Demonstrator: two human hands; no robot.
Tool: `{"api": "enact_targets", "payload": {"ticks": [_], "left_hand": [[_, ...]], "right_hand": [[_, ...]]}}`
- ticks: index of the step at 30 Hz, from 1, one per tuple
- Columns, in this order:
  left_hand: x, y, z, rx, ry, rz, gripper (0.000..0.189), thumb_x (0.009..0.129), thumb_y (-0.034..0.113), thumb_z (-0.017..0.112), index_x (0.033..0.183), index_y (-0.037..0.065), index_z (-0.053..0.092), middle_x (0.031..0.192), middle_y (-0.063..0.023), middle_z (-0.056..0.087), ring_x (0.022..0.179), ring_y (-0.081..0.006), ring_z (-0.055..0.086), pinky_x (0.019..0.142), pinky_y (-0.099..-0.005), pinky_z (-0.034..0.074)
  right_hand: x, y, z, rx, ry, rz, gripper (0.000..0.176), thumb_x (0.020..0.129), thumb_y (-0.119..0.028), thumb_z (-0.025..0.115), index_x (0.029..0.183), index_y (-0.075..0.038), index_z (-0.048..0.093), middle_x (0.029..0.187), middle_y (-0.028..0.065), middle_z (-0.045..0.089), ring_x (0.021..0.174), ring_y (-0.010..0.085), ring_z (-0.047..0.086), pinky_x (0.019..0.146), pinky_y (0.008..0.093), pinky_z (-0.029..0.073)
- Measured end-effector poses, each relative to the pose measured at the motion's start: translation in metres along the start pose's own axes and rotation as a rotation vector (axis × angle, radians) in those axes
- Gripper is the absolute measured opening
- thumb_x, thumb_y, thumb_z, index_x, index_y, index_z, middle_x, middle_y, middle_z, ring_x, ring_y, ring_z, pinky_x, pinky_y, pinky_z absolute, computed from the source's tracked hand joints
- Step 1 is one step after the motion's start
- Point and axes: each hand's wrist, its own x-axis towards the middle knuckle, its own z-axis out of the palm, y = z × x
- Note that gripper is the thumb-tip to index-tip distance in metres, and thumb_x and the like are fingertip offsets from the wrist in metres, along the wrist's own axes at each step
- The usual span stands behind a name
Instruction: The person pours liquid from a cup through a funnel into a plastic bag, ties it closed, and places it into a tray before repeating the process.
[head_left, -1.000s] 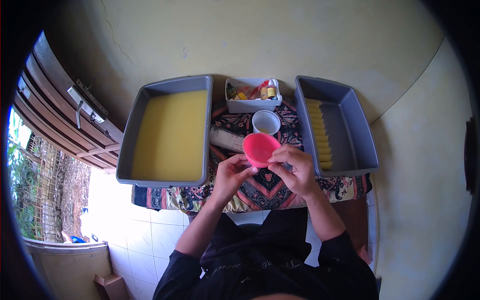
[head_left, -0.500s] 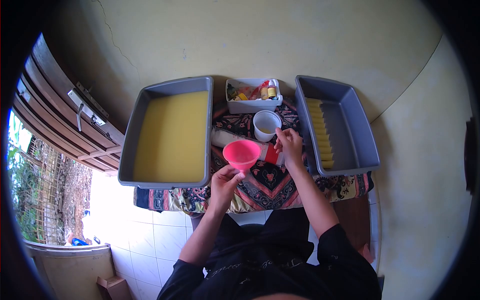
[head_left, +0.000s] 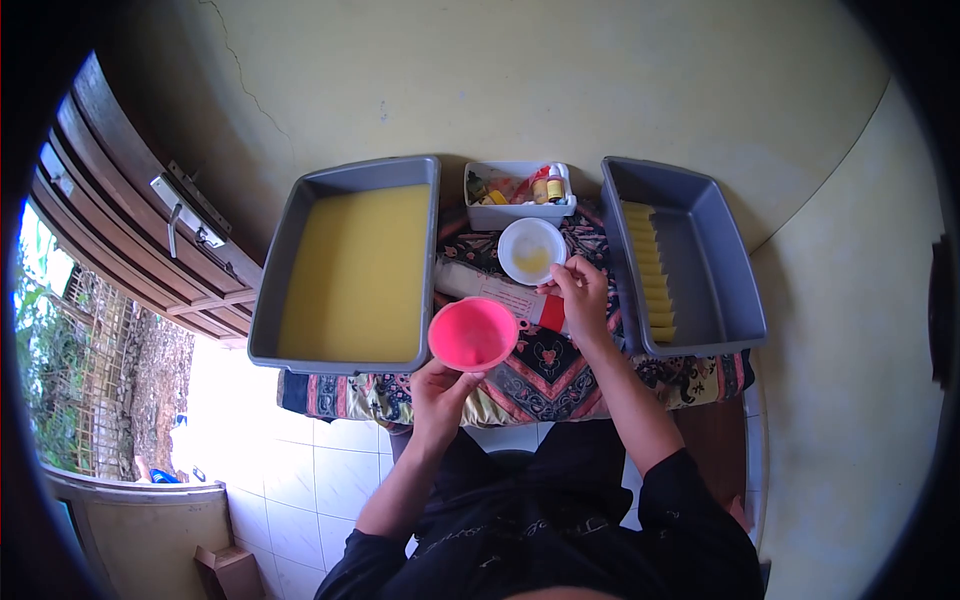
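My left hand point(head_left: 441, 400) is closed around the lower part of a pink funnel point(head_left: 472, 335), whose wide mouth tips toward me; its spout is hidden. My right hand point(head_left: 580, 295) pinches the rim of a small white plastic cup point(head_left: 516, 240). A little yellowish liquid shows at the bottom of this cup, which leans toward me. Beneath the hands, a white and red printed packet point(head_left: 500, 291) lies on the patterned cloth point(head_left: 548, 362).
A grey basin point(head_left: 434, 260) of yellow liquid stands at left. In another grey basin point(head_left: 715, 260), at right, several yellow tube-shaped pieces point(head_left: 648, 285) lie in a row. Small bottles point(head_left: 555, 185) sit in a white box point(head_left: 520, 212) behind the cup. An open door point(head_left: 140, 200) is at far left.
The funnel has tilted its mouth more toward me and moved slightly down. The cup has tipped toward me, showing more of its inside, with my right hand at its rim.
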Motion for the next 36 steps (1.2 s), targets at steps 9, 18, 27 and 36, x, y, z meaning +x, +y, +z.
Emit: {"api": "enact_targets", "payload": {"ticks": [9, 18, 27, 36], "left_hand": [[-0.014, 0.062, -0.049, 0.065, 0.215, 0.158, 0.016, 0.085, -0.001, 0.067, 0.101, -0.004, 0.065, 0.096, -0.0098, 0.069, 0.09, -0.014, 0.064, 0.083, -0.0264, 0.049], [0.001, 0.078, -0.103, 0.162, 0.427, 0.293, 0.016, 0.088, 0.006, 0.065, 0.099, -0.005, 0.065, 0.092, -0.0117, 0.069, 0.087, -0.0165, 0.065, 0.086, -0.0308, 0.048], [0.024, 0.084, -0.116, 0.13, 0.476, 0.314, 0.018, 0.088, 0.009, 0.064, 0.1, -0.004, 0.064, 0.092, -0.0099, 0.069, 0.089, -0.0143, 0.064, 0.086, -0.0276, 0.046], [0.028, 0.083, -0.123, 0.113, 0.457, 0.278, 0.021, 0.089, 0.006, 0.065, 0.106, -0.005, 0.063, 0.096, -0.0085, 0.069, 0.091, -0.0121, 0.063, 0.087, -0.0259, 0.047]], "right_hand": [[-0.01, -0.033, 0.066, 0.017, -0.236, -0.053, 0.019, 0.091, -0.007, 0.059, 0.074, 0.001, 0.054, 0.068, 0.0031, 0.06, 0.063, 0.0081, 0.062, 0.06, 0.0223, 0.054], [0.003, -0.021, 0.134, -0.448, -0.381, -0.494, 0.019, 0.077, -0.008, 0.067, 0.067, 0.001, 0.054, 0.062, 0.0118, 0.058, 0.059, 0.0214, 0.063, 0.055, 0.032, 0.048], [0.034, 0.012, 0.173, -0.893, -0.655, -0.78, 0.011, 0.067, -0.008, 0.059, 0.061, -0.002, 0.052, 0.063, 0.0136, 0.056, 0.066, 0.0319, 0.057, 0.065, 0.0436, 0.045], [0.043, 0.022, 0.186, -1.118, -0.897, -0.654, 0.008, 0.064, -0.011, 0.059, 0.065, -0.003, 0.061, 0.068, 0.0167, 0.062, 0.07, 0.034, 0.062, 0.071, 0.0452, 0.049]]}}
